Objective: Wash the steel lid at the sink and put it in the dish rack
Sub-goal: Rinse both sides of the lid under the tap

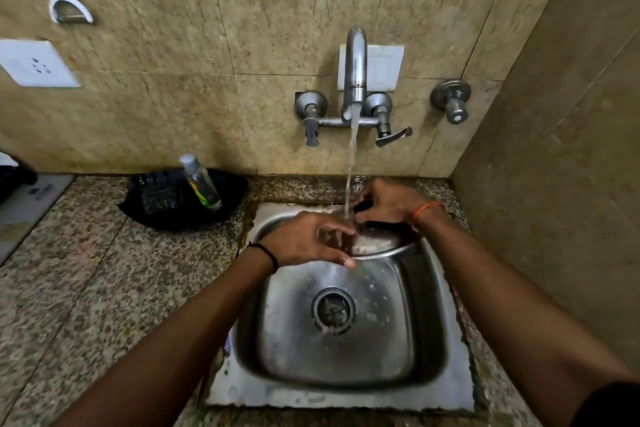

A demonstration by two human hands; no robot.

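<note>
**A:** You are in the rinsing step. Your round steel lid (375, 248) is held tilted over the back of the square stainless-steel sink (408, 350), right under the running stream from the curved chrome tap (356, 62). Your right hand (388, 203) is clamped on the lid's far edge, near what looks like a dark knob, and your left hand (306, 241) pinches the near rim, fingers spread across its face.

**B:** What does the next move call for?

**A:** As I judge it, turn the lid so water reaches the whole surface, keep a firm hold since wet steel is slippery, then shut off the tap. You will have to look for the dish rack; none shows from here.

**B:** And the count?

**A:** One lid, one sink, one spout with two lever handles below it, plus one separate round valve (452, 104) to the right. On the speckled granite counter (86, 270) sits one black tray (225, 198) holding one clear plastic bottle (200, 182).
</note>
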